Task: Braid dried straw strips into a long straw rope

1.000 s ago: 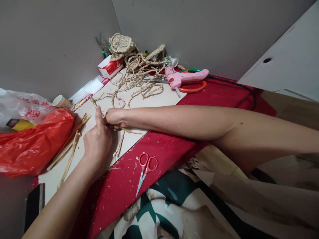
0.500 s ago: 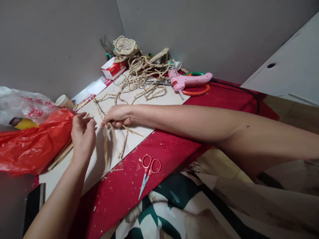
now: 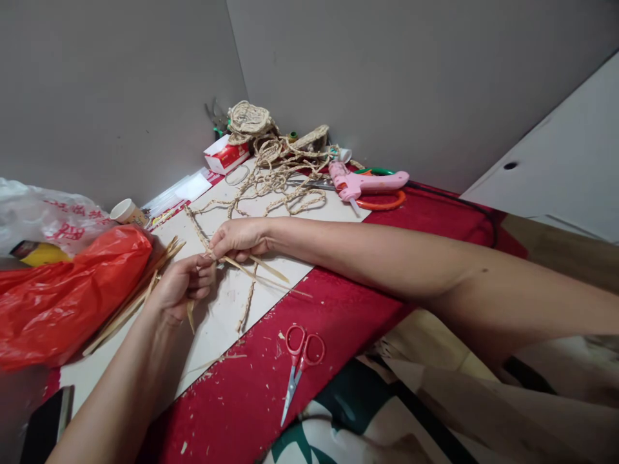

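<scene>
A braided straw cord (image 3: pixel 197 227) runs down from the pile of braid to the fingertips of both hands. My right hand (image 3: pixel 240 238) pinches the end of this braid, and loose straw strands (image 3: pixel 271 269) stick out from under it to the right. Close beside it, my left hand (image 3: pixel 186 283) is closed with thumb and forefinger on a straw strand (image 3: pixel 190 316), whose tail hangs below the palm. Both hands' fingertips nearly meet over the white board (image 3: pixel 222 322). A finished length of braid (image 3: pixel 247 303) lies below my right hand.
Red-handled scissors (image 3: pixel 300 361) lie on the red cloth (image 3: pixel 217 412) among scraps. Behind are a braid heap (image 3: pixel 271 161), a pink glue gun (image 3: pixel 358 182) and a red-white box (image 3: pixel 225 156). Leftward sit a straw bundle (image 3: pixel 130 303), a red plastic bag (image 3: pixel 72 290), a paper cup (image 3: pixel 128 211) and a phone (image 3: pixel 46 425).
My left hand has moved right, from open beside the braid to pinching a strand at its end. Strands now point to the right under my right hand. The view has tilted up slightly.
</scene>
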A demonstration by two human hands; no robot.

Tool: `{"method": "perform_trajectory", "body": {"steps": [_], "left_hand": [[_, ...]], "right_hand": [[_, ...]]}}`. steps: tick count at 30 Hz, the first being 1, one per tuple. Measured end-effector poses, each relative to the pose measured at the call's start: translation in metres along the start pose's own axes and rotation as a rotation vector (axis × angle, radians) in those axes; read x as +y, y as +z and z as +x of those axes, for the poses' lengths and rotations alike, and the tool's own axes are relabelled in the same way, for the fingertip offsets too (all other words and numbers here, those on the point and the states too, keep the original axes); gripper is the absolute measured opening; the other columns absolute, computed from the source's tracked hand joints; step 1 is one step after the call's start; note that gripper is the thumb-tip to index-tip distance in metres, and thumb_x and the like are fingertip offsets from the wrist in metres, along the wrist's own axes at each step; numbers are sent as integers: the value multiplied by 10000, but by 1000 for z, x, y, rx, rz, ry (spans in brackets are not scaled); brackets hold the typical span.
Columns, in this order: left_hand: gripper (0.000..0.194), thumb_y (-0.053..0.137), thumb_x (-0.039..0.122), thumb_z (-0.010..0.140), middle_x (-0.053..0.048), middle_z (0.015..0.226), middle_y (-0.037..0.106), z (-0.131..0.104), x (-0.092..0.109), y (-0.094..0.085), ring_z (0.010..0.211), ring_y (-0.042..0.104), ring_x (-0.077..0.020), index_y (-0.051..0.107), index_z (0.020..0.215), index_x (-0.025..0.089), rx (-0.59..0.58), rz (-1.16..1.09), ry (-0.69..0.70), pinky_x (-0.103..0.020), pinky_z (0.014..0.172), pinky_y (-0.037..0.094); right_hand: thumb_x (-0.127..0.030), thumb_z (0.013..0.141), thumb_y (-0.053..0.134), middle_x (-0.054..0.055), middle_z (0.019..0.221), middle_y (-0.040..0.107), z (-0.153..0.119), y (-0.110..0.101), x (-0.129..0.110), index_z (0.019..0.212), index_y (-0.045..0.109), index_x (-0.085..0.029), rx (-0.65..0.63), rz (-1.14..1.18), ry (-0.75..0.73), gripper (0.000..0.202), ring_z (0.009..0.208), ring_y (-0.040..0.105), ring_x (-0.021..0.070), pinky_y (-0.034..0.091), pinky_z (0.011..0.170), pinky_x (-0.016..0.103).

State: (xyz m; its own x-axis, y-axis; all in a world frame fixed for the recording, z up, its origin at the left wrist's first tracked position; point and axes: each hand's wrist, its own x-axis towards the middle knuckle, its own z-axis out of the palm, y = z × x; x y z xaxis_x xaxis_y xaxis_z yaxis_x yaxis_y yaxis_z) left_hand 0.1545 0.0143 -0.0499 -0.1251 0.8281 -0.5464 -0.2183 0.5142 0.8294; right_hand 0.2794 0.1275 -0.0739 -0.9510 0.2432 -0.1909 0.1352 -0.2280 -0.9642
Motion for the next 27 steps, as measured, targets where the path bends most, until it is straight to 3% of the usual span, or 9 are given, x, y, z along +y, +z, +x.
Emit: {"method": "perform_trajectory", "body": {"steps": [4,6,10,13,15,17,19,22,27], "left_hand": [[194,664,157,667,121,472,216,1,-4,-4,350,165,-4,471,670,152,12,44,51,-105,312,159],[207,700,141,631,109,485,300,1,-6,-3,354,231,-2,507,707,138,32,74,88,-104,312,193],[288,717,114,607,-8,703,594,1,-9,0,523,541,-76,554,844,125,86,110,184,-177,446,463],[248,649,77,641,-48,723,631,3,-10,-1,636,626,-142,533,851,139,98,100,137,-271,580,544],[173,589,64,653,-13,633,576,4,-10,-3,512,563,-99,516,787,146,55,83,102,-205,468,490],[110,535,68,650,30,557,478,4,-10,-6,368,383,-32,496,715,148,7,64,86,-122,328,312],[85,505,88,645,56,523,397,3,-10,-7,329,226,-12,497,700,152,4,59,83,-112,289,158],[30,513,164,675,77,492,312,2,-11,-8,333,165,-23,499,701,165,71,64,81,-130,298,112],[328,618,333,724,93,489,248,-1,-15,-4,359,156,-15,365,581,183,111,161,120,-136,327,105]], "right_hand": [[-97,741,616,-83,392,376,0,2,1,631,512,-77,10,13,5,153,317,247,1,149,301,116],[-76,750,586,-65,422,437,1,3,2,674,539,-66,12,36,17,90,318,262,-1,153,299,112],[-45,762,523,-22,492,539,2,6,4,765,583,-61,3,84,30,62,321,294,1,152,299,108],[-64,774,535,-33,476,519,2,7,4,768,584,-70,13,76,33,49,326,300,6,165,301,107],[-74,781,545,-43,474,504,1,7,5,772,581,-69,9,55,34,37,327,286,5,161,301,109],[-74,779,551,-57,458,473,1,7,6,753,571,-68,5,35,30,33,323,258,5,151,297,117],[-71,770,559,-75,427,420,1,7,6,723,557,-75,9,22,26,47,320,233,8,136,297,124],[-57,748,569,-88,409,381,1,6,6,704,541,-86,8,13,40,60,325,232,12,131,307,124],[-31,748,526,-94,405,358,-1,6,5,720,548,-90,1,-40,25,69,332,238,20,139,320,134]]}}
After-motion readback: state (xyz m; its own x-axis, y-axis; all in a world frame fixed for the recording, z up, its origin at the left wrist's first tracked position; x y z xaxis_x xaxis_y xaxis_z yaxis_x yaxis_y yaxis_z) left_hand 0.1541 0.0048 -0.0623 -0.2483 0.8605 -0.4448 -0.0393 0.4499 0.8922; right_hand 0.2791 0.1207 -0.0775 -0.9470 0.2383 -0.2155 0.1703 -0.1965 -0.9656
